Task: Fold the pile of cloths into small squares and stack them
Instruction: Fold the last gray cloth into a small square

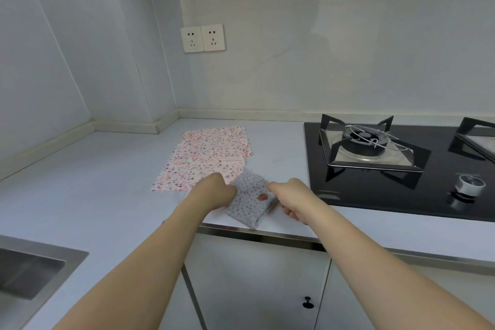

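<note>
Both hands grip one small folded cloth [250, 199], grey-white with dark dots, at the front edge of the countertop [80, 182]. The left hand [214, 190] is curled closed on the cloth's left edge, knuckles up, fingers tucked against the fabric. The right hand [290, 197] pinches the cloth's right edge, its fingers bent under and partly hidden; how tightly they close is hard to see, since that side is blurred. A small reddish spot shows on the cloth between the two hands.

Both forearms reach forward from the lower corners of the view and converge on the cloth, wrists roughly level, bare to the elbow.

Just beyond the left hand lie the pink floral cloths [206, 155], spread flat and overlapping; two layers can be made out, possibly more. The near corner of this pile touches the held cloth.

To the right of the right hand sits a black gas hob [375, 190] with two burners in view and one knob [470, 185]. Far left of the left arm is the corner of one sink [34, 273]. On the wall beyond the hands are two sockets [202, 38].
</note>
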`<state>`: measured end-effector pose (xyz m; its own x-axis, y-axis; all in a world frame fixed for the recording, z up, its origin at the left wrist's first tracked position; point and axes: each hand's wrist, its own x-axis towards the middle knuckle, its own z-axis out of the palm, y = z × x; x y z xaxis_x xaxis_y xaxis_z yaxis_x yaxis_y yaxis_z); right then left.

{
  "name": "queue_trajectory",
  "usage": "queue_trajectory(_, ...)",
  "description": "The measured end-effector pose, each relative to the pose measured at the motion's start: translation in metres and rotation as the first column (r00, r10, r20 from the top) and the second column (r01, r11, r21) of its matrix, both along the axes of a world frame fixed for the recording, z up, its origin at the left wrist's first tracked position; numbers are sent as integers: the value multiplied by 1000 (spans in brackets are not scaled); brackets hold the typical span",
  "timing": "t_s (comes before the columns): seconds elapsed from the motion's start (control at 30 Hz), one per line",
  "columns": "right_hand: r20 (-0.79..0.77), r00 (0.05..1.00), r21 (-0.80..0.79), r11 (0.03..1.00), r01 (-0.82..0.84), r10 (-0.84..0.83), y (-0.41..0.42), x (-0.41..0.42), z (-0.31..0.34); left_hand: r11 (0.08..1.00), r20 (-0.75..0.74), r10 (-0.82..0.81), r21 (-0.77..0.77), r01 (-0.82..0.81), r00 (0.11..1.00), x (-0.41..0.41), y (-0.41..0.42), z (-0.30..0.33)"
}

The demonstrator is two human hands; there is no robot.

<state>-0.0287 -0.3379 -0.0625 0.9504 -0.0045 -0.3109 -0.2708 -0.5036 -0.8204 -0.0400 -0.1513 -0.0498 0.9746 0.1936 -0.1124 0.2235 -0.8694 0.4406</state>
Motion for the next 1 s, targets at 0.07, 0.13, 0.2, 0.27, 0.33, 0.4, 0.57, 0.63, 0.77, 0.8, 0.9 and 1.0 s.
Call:
queue_trajectory(0.07, 60, 996, -177, 982, -59, 71, 7, 4, -3, 1000, 18, 14, -8, -14, 1000, 0, 1, -8)
queue_trajectory(0.13, 62, 993, -284, 955, -79, 101, 13, 10, -6, 999, 7, 43, -17, -43, 999, 2, 2, -11)
queue_trajectory(0.2, 68, 995, -230, 971, -58, 76, 16, 12, -7, 991, -36, 64, -114, -68, 997, 2, 1, -12)
queue_trajectory(0.27, 85, 996, 17, 1000, -21, 19, 16, 13, -6, 944, -84, 56, -320, -81, 995, -1, 1, -9)
queue_trajectory(0.33, 95, 994, 316, 948, 22, -55, 14, 13, 0, 866, -85, 25, -495, -64, 996, -8, 5, -2)
queue_trajectory(0.4, 101, 988, 532, 845, 49, -120, 10, 15, 7, 767, -40, -1, -641, -25, 999, -12, 11, 3)
queue_trajectory(0.57, 116, 961, 751, 655, 81, -252, 12, 34, 34, 553, 19, -10, -833, 21, 1000, 14, 13, 17)
queue_trajectory(0.63, 135, 961, 752, 657, 61, -243, 17, 51, 41, 546, 23, 43, -838, -4, 999, 45, 6, 22)
queue_trajectory(0.77, 73, 966, 731, 672, 116, -247, 32, 95, 38, 637, 205, 192, -770, 37, 960, 104, -14, 17)
queue_trajectory(0.8, 21, 965, 739, 655, 160, -260, 34, 104, 38, 660, 273, 214, -748, 67, 938, 113, -18, 16)
queue_trajectory(0.9, -67, 948, 729, 633, 260, -312, 35, 119, 54, 743, 388, 254, -665, 79, 886, 124, -25, 28)
queue_trajectory(1.0, -37, 902, 674, 655, 341, -431, 28, 119, 94, 732, 390, 300, -679, 52, 870, 119, -34, 70)
